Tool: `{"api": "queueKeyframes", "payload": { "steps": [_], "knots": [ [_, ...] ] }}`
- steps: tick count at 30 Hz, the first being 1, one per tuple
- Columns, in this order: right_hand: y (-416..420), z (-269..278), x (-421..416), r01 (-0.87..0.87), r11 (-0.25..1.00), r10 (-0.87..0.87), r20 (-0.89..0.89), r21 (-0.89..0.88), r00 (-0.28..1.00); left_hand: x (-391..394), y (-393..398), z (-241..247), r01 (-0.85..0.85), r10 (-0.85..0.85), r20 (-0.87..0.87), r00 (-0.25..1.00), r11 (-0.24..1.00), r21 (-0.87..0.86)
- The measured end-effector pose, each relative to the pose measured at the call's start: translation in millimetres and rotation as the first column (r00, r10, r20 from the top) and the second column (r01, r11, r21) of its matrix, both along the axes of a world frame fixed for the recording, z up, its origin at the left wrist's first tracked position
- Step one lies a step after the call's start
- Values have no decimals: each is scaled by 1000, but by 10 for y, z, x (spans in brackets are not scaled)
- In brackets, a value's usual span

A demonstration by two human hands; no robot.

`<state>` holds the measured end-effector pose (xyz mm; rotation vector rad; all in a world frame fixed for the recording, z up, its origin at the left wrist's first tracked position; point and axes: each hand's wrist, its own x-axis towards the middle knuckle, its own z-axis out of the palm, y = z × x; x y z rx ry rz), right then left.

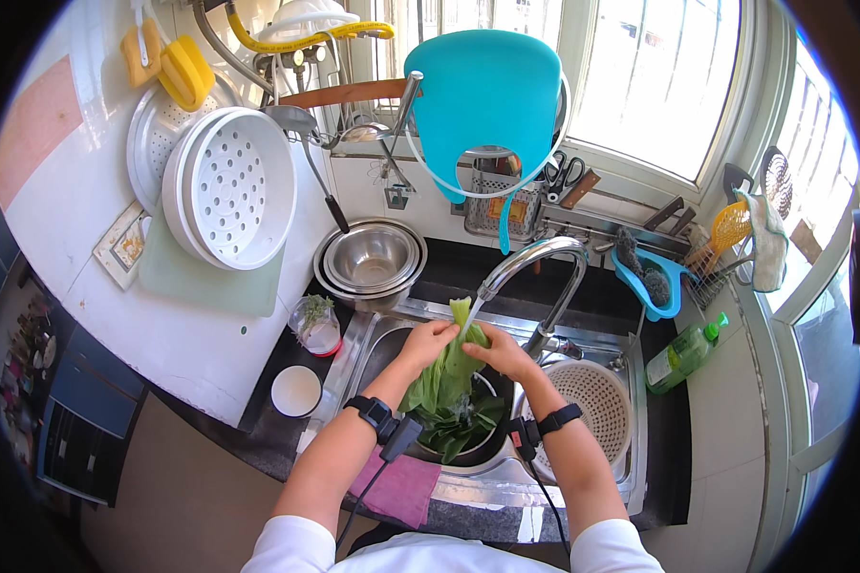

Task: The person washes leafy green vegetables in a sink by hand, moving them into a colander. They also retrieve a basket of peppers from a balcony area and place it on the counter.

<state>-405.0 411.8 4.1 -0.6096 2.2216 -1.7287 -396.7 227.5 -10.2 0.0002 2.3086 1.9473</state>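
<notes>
Both my hands hold a head of leafy green lettuce (441, 383) under the running faucet (537, 261), over the left sink basin. My left hand (430, 342) grips its left side near the pale stem end. On the right side, the fingers of my right hand (500, 351) pinch the leaves. Water pours between the hands onto the greens. Below them, dark green leaves (462, 433) lie in a round bowl in the basin, its rim partly hidden by the leaves. Black straps with small devices and cables are on both wrists.
A beige plastic colander (586, 401) sits in the right basin. Stacked steel bowls (371, 261), a glass jar (315, 326) and a white bowl (296, 391) stand left. A pink cloth (400, 487) lies on the front edge. A green soap bottle (684, 358) stands right.
</notes>
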Motion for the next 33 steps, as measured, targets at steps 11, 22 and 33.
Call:
{"api": "queueKeyframes", "payload": {
  "steps": [11, 22, 33],
  "knots": [
    [-582, -73, -95, 363, 921, -373, 50, 138, 927, 256, 86, -513, -39, -5, -195, 981, 974, -223],
    [56, -209, -141, 370, 927, -374, -71, -62, 925, 196, 121, -216, 164, -175, -87, 981, 979, -121],
    [1259, -388, 617, 561, 558, -296, -486, 611, 823, 63, 22, -75, 254, -285, -250, 926, 956, -149]
  ]
}}
